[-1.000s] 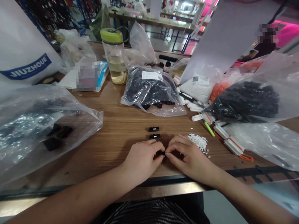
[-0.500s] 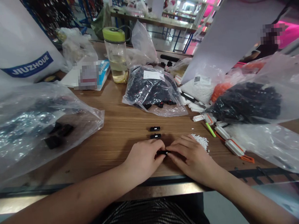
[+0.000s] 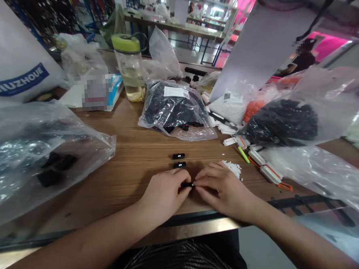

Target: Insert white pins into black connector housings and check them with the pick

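Note:
My left hand (image 3: 167, 189) is closed around a small black connector housing (image 3: 186, 184), pinched between thumb and forefinger just above the table. At the right end of this housing, my right hand (image 3: 223, 186) brings its thumb and fingertips together on a tiny white piece (image 3: 192, 185), too small to make out well. Two similar black connector housings, a far one (image 3: 179, 156) and a near one (image 3: 179, 165), lie beyond my left hand, each with white dots on it. A pile of tiny white pieces (image 3: 232, 169) sits just past my right hand.
A clear bag of black parts (image 3: 174, 106) lies ahead, beside a green-lidded bottle (image 3: 129, 68). Another plastic bag (image 3: 85, 144) spreads at left. To the right are a yellow-green tool (image 3: 243, 155), white-and-orange pieces (image 3: 270, 172) and more bags (image 3: 283, 122). A person (image 3: 304, 56) is farther back.
The whole view has shifted slightly, so the table and its things appear farther left. Both hands stay together at the black connector housing, with the right fingertips moved slightly at its end.

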Tool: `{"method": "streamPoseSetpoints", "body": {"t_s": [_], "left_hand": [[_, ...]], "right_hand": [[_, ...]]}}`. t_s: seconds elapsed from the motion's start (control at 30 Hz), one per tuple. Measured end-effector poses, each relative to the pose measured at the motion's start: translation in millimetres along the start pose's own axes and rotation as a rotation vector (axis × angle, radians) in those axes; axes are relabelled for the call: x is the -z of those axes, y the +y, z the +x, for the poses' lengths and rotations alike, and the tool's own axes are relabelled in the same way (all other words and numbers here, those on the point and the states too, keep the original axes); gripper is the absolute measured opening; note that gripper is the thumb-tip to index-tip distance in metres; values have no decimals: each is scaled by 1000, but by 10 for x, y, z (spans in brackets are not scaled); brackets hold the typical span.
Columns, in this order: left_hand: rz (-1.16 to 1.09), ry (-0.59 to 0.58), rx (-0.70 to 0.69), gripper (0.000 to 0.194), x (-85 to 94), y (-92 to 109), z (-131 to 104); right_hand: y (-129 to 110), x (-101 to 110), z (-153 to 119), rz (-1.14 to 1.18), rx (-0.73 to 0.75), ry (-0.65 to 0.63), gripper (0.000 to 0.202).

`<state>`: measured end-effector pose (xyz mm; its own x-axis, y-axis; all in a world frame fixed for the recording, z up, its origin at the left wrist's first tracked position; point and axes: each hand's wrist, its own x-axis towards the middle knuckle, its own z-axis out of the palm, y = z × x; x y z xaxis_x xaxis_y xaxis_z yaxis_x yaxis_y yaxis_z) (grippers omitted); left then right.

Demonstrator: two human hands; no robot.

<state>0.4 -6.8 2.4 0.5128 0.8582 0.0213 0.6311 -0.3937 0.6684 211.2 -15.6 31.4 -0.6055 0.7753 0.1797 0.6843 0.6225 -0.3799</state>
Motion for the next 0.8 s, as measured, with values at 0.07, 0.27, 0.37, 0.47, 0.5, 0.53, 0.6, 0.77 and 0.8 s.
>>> {"method": "streamPoseSetpoints", "body": {"t_s": [0.07, 0.27, 0.37, 0.47, 0.5, 0.53, 0.6, 0.77, 0.8], "left_hand": [[22, -7, -2, 4, 6, 4, -6], [29, -6, -23, 4, -7, -5, -13], [29, -15, -10, 5, -16, -11, -5], [24, -19, -6, 4, -15, -9, 0], [21, -19, -4, 4, -13, -9, -1], [18, -18, -3, 3, -12, -9, -3], [15, -17, -4, 3, -11, -11, -9], [16, -8, -11, 4, -16, -19, -23], [17, -8, -9, 4, -17, -18, -21]], "right_hand": [[246, 112, -11, 41, -136, 84, 20], [960, 347, -82, -153, -484, 64, 18], [1047, 319, -64, -163, -502, 22, 18], [1085, 292, -38, -195, -602, 33, 19], [1109, 296, -37, -189, -624, 32, 21], [1138, 306, -43, -175, -633, 25, 22], [1208, 339, -68, -138, -634, 0, 25], [1343, 368, -155, -62, -614, -39, 28], [1351, 358, -165, -46, -609, -33, 28]]}}
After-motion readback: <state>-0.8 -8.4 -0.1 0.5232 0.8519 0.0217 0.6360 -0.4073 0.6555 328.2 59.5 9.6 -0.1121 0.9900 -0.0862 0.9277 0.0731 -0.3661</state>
